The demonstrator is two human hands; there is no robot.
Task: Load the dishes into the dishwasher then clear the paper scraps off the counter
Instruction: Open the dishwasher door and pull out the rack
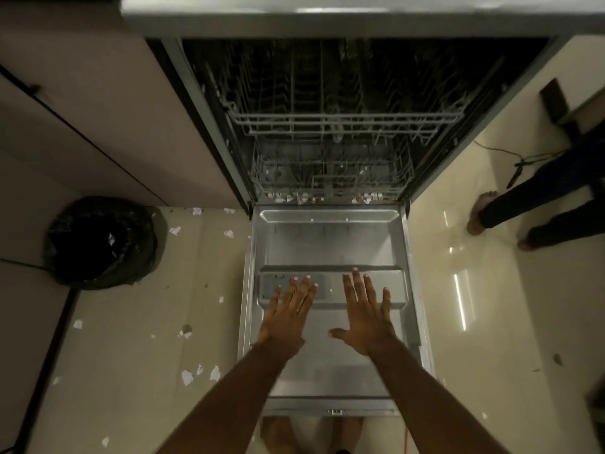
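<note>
The dishwasher stands open below me, its steel door folded flat down. Both wire racks sit inside the dark tub: the upper rack and the lower rack, with a few small pale items along the lower rack's front edge. My left hand and my right hand hover side by side over the door, palms down, fingers straight and spread, holding nothing. Paper scraps lie scattered on the floor left of the door. The counter edge runs across the top; no dishes show.
A bin with a black bag stands on the floor at the left, by the cabinet fronts. Another person's legs and bare feet stand at the right, near a cable on the glossy floor. My own feet show under the door's near edge.
</note>
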